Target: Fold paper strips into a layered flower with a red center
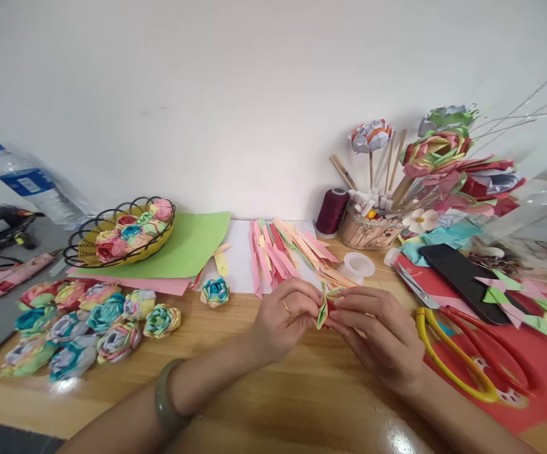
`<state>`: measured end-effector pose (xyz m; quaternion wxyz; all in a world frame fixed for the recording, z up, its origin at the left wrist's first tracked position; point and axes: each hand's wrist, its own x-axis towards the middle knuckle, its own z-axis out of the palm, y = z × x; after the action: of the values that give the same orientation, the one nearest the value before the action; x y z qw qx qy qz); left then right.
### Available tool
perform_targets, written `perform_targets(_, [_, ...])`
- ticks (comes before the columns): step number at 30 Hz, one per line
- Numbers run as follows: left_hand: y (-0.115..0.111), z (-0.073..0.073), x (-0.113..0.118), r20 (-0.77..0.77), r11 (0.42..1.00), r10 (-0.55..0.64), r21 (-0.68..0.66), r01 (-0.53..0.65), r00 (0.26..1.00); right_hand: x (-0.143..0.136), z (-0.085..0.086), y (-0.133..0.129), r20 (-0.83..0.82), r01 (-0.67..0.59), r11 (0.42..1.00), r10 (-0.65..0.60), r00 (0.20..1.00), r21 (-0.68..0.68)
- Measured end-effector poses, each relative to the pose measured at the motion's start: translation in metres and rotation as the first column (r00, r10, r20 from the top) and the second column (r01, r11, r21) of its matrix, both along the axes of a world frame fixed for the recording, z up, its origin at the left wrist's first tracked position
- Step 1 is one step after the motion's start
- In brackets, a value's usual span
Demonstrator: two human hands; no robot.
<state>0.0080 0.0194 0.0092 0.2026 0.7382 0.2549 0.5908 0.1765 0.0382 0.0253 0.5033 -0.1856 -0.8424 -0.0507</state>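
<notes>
Between both hands, above the wooden table, is a small folded paper piece [322, 313] in green, yellow and red. My left hand [286, 318] pinches its left side with thumb and fingers. On the opposite side, the fingertips of my right hand [378, 331] close on the same piece. The fingers hide part of its shape. Just beyond the hands lies a pile of folded paper strips [285, 252], mostly pink, peach and yellow, on a white sheet. A single blue paper flower [215, 292] sits to the left of my left hand.
Finished paper flowers [107, 312] cluster at left, below a yellow basket [159, 243] of more flowers. Scissors [467, 353] and a black phone [462, 280] lie at right on red paper. Behind stand a maroon thread spool [332, 211] and a holder [368, 232] with sticks. A bottle [29, 183] leans far left.
</notes>
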Motion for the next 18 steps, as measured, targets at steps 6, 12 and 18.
perform_targets(6, [0.0011,-0.0005,-0.0009,-0.008,1.000,-0.015,0.012,0.015,1.000,0.0003,-0.0009,0.0004,0.024,-0.014,1.000,0.014,1.000,0.002])
perform_targets(12, [0.0011,-0.0004,-0.0008,-0.011,0.999,-0.017,0.034,0.017,1.000,0.0012,-0.0019,-0.0013,0.021,-0.024,1.000,0.024,0.999,-0.002])
perform_targets(18, [0.0001,0.0004,0.0001,-0.003,0.999,-0.016,0.036,0.016,1.000,0.0019,-0.0008,-0.0029,0.026,-0.006,1.000,0.006,1.000,0.003])
